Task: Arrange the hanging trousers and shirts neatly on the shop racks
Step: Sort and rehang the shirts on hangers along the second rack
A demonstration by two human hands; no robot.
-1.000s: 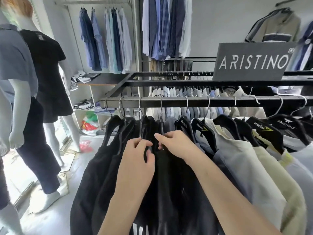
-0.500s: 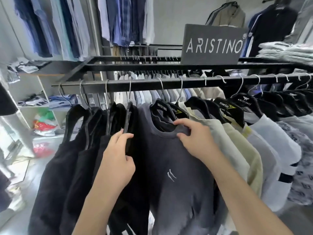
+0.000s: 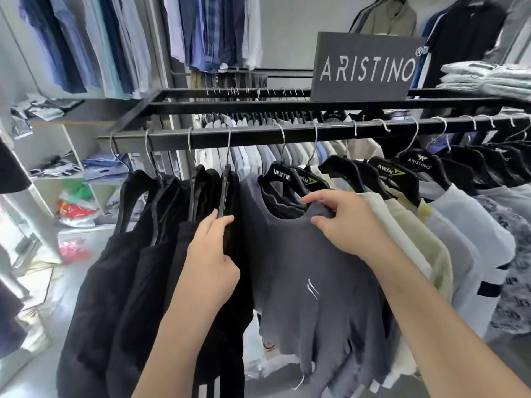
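Pale grey wall (image 3: 287, 27), white shelving unit (image 3: 48, 147) at left, glossy pale floor (image 3: 71, 285) below.

left hand (image 3: 211, 254) bare; right hand (image 3: 342, 222) bare; forearms (image 3: 184, 326) bare, unsleeved

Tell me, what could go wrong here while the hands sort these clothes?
1. The right hand pinches the grey shirt at its collar; a tug might stretch it or slip it off the ARISTINO hanger.
2. The left hand grips a thin black hanger; a hard pull could unhook it from the rail, dropping the garment.
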